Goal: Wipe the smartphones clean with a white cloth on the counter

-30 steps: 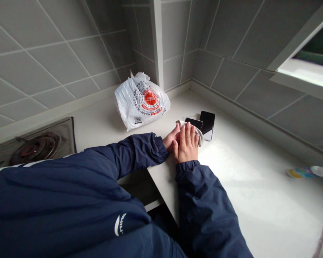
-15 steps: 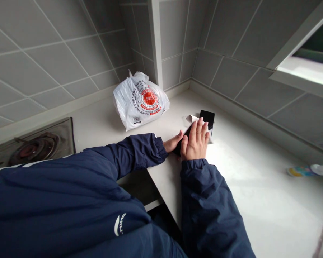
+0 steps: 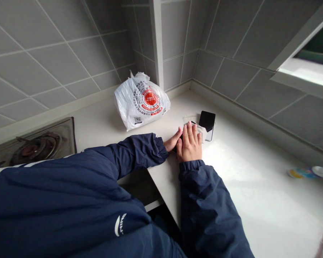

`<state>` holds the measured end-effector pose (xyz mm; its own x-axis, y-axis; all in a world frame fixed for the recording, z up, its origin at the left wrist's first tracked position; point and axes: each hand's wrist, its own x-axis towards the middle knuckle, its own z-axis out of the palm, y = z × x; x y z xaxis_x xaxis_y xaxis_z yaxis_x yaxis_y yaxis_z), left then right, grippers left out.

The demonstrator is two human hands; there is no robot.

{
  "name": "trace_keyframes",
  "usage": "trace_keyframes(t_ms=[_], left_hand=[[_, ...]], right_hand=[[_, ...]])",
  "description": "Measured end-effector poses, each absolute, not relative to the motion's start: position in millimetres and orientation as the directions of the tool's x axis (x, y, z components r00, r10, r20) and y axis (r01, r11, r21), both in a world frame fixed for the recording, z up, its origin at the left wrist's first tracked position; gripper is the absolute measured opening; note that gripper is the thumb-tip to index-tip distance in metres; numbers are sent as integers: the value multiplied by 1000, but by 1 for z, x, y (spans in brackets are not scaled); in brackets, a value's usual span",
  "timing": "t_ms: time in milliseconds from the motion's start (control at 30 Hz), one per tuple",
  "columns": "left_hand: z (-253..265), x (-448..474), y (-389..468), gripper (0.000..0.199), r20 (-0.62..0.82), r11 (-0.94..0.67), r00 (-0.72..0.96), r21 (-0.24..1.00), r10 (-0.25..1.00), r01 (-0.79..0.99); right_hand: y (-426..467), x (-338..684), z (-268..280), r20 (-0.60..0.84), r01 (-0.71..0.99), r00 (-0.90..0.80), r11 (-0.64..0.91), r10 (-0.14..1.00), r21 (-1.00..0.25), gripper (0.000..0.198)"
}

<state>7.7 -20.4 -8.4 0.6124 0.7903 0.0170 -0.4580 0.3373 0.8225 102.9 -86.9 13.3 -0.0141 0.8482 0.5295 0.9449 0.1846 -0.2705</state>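
Observation:
My left hand [image 3: 173,141] grips the near left edge of a black, flat, slab-like object [image 3: 181,137] on the counter, its thumb raised along the side. Most of that object is hidden under my right hand [image 3: 190,146], which lies flat with its fingers stretched out. A white wiping cloth [image 3: 202,133] is pressed under the right fingers and sticks out to their right. Just beyond the cloth lies a black smartphone [image 3: 207,121], screen up. A clear plastic piece [image 3: 190,118] rests to the left of the phone.
A white plastic bag [image 3: 140,102] with red print stands at the back of the pale counter [image 3: 242,150]. To the left is a gas hob [image 3: 43,145]. A colourful bottle [image 3: 303,172] lies at the right. Grey tiled walls meet behind.
My right hand has slid left and slightly toward me over the black object, taking the white cloth along. More of the smartphone and clear plastic shows. My left hand stays nearly in place.

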Motion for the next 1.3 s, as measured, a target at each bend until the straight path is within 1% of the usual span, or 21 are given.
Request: trace_keyframes(t_ms=[133,267,400,467,633,733,800,833,900,967,1033,1167,1300], left_hand=[[6,12,-25,61,-132,504,593,688,794,-522],[20,15,-30,66,-278,593,541,554,794,-584],[28,13,-28,79,-335,692,615,473,714,-546],[31,11,-26,85,-341,727,650,437,679,-530],[34,4,-21,86,-363,760,672,387,646,-522],[29,-1,-15,95,-367,822,741,345,562,-453],[25,-3,-12,101,-334,846,785,319,522,-427],[24,-4,-10,103,-312,845,793,313,523,-434],[24,-3,-10,102,-276,814,775,324,568,-481],[27,-3,-11,97,-265,768,729,348,631,-538],[31,-2,-13,91,-276,738,691,365,668,-567],[36,-5,-15,87,-299,742,684,365,666,-563],[32,-7,-13,86,-243,758,730,361,639,-543]], right_hand=[[-87,100,11,512,940,-52,215,857,-264,59],[-88,98,11,512,934,-63,231,857,-272,56],[-89,97,14,489,933,-70,231,869,-277,53],[-90,96,16,461,933,-77,227,884,-280,52],[-91,95,22,383,924,-99,228,919,-308,51],[-94,93,28,338,921,-120,231,934,-313,51],[-96,91,31,293,925,-132,224,947,-306,52],[-97,89,33,268,929,-134,215,954,-302,53],[-99,86,35,223,936,-129,193,966,-296,55],[-101,83,37,181,939,-132,181,975,-292,58],[-102,82,39,135,941,-149,182,980,-284,60],[-106,79,44,43,953,-138,144,990,-268,64],[-112,75,52,-40,962,-61,47,997,-269,70]])
